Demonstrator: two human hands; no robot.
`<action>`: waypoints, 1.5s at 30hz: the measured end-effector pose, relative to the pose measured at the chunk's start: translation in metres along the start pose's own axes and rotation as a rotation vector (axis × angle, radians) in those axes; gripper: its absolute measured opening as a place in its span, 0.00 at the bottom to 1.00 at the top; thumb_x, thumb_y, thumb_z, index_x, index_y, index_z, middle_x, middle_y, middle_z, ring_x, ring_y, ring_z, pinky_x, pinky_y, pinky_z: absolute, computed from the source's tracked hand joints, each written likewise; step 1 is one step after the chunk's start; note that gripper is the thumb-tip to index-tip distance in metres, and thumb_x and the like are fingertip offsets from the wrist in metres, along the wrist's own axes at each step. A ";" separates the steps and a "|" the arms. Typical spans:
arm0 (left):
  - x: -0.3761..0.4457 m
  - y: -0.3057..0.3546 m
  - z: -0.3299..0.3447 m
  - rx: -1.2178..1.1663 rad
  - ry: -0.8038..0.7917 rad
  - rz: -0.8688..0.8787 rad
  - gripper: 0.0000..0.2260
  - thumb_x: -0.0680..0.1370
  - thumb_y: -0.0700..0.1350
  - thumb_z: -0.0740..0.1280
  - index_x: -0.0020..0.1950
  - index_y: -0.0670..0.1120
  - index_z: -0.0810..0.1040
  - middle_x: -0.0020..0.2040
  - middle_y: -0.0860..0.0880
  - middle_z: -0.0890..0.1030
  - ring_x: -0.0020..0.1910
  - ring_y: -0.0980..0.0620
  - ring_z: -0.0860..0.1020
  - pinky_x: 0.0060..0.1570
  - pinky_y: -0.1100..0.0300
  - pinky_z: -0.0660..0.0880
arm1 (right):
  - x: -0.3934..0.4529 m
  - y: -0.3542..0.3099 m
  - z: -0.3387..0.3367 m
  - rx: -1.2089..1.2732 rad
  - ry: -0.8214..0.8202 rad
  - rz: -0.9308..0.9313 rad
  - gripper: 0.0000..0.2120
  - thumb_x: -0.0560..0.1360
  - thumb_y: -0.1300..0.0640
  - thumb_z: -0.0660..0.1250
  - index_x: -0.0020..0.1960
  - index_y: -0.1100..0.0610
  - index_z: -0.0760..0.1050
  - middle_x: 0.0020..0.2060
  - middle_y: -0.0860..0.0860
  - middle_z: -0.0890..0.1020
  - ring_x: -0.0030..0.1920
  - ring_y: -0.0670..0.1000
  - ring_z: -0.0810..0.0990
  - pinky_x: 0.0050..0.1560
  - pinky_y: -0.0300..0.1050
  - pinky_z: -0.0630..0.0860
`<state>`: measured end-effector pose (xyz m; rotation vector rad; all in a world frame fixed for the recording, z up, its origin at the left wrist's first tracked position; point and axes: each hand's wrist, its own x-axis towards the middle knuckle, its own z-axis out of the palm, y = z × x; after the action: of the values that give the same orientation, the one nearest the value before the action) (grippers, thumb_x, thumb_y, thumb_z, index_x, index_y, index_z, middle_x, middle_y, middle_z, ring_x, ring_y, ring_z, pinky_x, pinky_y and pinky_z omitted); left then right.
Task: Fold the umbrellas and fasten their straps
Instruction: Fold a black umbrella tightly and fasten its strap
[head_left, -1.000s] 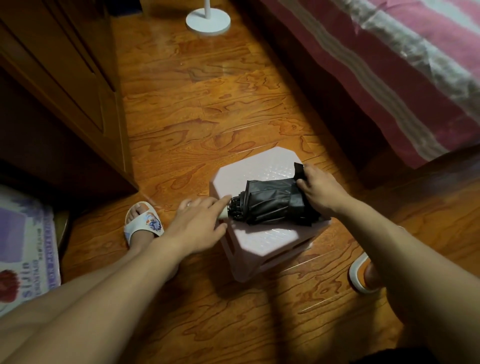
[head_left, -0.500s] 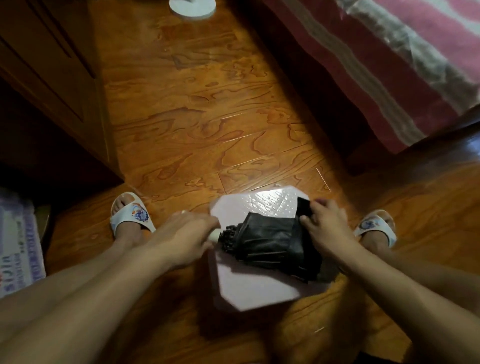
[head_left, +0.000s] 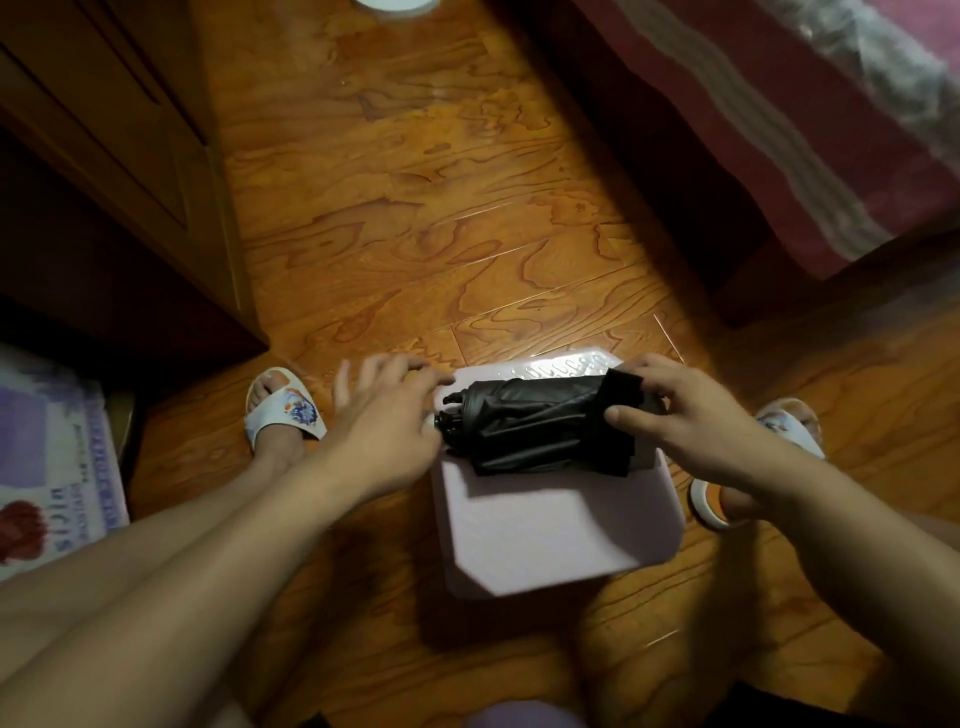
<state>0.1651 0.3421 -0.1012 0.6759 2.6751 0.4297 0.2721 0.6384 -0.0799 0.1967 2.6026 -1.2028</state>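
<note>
Low in the frame on a pink stool (head_left: 545, 540), the umbrella (head_left: 535, 423) lies left-to-right, its strap (head_left: 621, 387) seemingly pinched by the right hand (head_left: 685, 415), the left hand (head_left: 384, 410) loose-fingered at its tip.

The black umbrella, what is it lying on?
The black umbrella lies on a pale pink stool, which stands on the wooden floor. The stool's top under the umbrella is covered, so that part cannot be seen.
</note>
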 end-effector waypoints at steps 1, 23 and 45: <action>-0.001 0.007 -0.005 -0.097 0.030 0.033 0.22 0.77 0.48 0.64 0.72 0.59 0.72 0.68 0.55 0.70 0.71 0.52 0.60 0.73 0.49 0.52 | 0.000 0.000 -0.001 0.031 -0.029 0.001 0.03 0.78 0.54 0.71 0.51 0.50 0.81 0.54 0.44 0.76 0.52 0.42 0.75 0.46 0.32 0.74; 0.017 0.029 0.008 -0.584 0.090 0.110 0.01 0.81 0.45 0.69 0.51 0.50 0.81 0.43 0.55 0.81 0.46 0.56 0.78 0.48 0.53 0.76 | -0.006 0.001 -0.004 0.057 -0.051 0.056 0.02 0.76 0.56 0.73 0.48 0.52 0.84 0.51 0.48 0.78 0.48 0.41 0.77 0.42 0.31 0.75; 0.014 0.025 -0.014 -0.804 -0.202 -0.023 0.15 0.81 0.39 0.68 0.64 0.56 0.80 0.55 0.45 0.80 0.54 0.48 0.80 0.53 0.53 0.80 | -0.007 0.006 0.008 -0.203 0.324 -0.317 0.10 0.77 0.50 0.68 0.48 0.55 0.83 0.48 0.45 0.80 0.56 0.51 0.73 0.52 0.44 0.74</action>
<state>0.1575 0.3676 -0.0829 0.4012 2.0497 1.2510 0.2810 0.6362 -0.0868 -0.0732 3.1103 -1.0613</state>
